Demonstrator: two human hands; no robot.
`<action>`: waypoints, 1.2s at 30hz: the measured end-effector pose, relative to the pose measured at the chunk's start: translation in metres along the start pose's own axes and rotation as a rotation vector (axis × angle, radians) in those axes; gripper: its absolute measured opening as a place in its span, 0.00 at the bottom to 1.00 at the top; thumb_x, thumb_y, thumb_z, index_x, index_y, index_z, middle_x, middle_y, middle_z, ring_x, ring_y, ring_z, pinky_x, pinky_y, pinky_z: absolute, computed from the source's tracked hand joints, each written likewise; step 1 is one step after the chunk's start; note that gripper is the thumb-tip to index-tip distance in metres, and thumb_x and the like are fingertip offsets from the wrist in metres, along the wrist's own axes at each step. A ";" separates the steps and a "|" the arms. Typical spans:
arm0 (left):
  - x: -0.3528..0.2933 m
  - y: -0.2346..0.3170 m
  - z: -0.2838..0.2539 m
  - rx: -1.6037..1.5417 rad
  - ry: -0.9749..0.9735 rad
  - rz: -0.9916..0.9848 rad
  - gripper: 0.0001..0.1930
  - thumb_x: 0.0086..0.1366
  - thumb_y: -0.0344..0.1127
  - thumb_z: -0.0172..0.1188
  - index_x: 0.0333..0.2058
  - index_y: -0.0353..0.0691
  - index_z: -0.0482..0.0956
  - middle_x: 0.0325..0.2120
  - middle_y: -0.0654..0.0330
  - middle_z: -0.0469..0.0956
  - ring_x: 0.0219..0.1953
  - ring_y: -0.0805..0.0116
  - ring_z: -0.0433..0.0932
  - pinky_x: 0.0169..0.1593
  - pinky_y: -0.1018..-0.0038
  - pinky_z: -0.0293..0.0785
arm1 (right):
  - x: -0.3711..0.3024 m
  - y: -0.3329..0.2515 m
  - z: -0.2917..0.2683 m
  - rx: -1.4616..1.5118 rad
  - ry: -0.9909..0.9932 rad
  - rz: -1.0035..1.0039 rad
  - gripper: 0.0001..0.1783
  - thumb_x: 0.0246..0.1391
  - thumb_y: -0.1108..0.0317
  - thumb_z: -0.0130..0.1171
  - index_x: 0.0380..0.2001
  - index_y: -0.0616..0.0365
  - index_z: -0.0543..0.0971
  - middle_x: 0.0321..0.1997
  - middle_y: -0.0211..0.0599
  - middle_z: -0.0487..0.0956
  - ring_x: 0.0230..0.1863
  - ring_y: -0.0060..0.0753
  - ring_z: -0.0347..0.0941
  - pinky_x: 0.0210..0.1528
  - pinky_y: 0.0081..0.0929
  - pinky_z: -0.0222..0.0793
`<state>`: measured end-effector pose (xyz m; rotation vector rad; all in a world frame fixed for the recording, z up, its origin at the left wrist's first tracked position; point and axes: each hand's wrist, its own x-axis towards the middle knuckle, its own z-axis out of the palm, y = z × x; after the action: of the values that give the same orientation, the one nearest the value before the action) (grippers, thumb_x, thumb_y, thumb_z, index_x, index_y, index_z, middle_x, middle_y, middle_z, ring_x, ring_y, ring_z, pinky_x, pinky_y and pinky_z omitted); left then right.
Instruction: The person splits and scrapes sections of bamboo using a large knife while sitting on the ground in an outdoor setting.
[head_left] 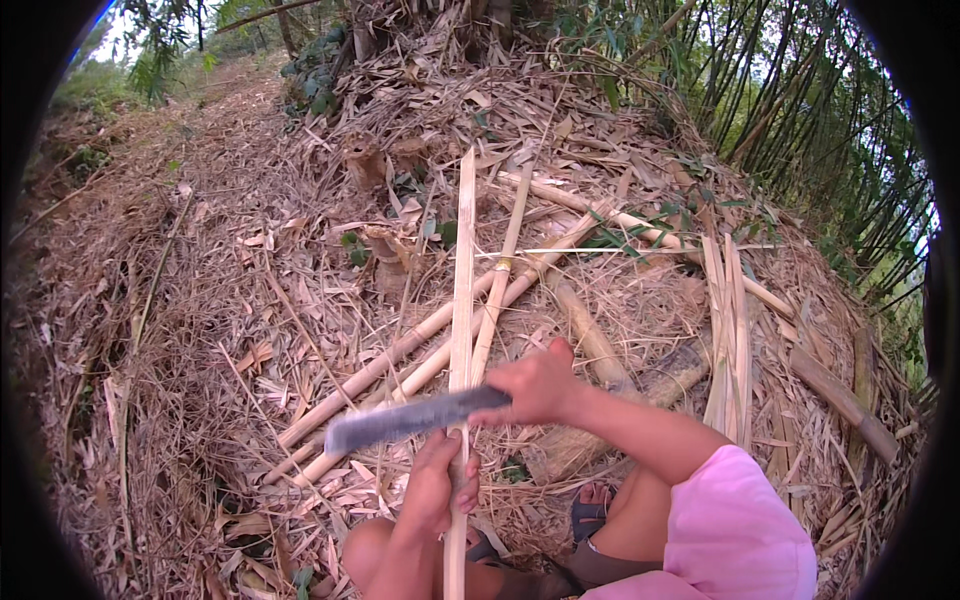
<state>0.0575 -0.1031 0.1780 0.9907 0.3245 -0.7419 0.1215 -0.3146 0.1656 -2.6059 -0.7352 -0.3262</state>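
Note:
My left hand [437, 487] is closed round a long, pale split bamboo strip [463, 260], which runs upright through the middle of the view from between my legs. In my right hand [530, 385] is the handle of a broad-bladed machete [405, 420]. Its dark blade points left and crosses over the strip just above my left hand; its outer end is blurred. From this view I cannot tell whether the edge touches the strip. The handle is mostly hidden by my fingers.
Several bamboo poles [400, 362] lie crossed ahead of me. Pale split strips [735, 340] stand in a bundle at the right, near a thick log [650, 395]. Cut stumps [385, 250] rise from dry leaf litter. My sandalled foot [590, 510] rests below the log.

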 end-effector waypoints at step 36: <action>0.015 -0.005 -0.010 0.057 0.177 0.476 0.14 0.75 0.35 0.46 0.50 0.32 0.73 0.42 0.57 0.78 0.45 0.72 0.76 0.50 0.77 0.73 | -0.009 -0.061 -0.010 0.857 -0.146 0.264 0.22 0.59 0.49 0.61 0.31 0.61 0.83 0.19 0.41 0.79 0.21 0.28 0.77 0.27 0.29 0.72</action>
<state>0.0652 -0.1023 0.1609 1.1365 0.2083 -0.2327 0.0799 -0.2755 0.1915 -1.8720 -0.4248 0.2259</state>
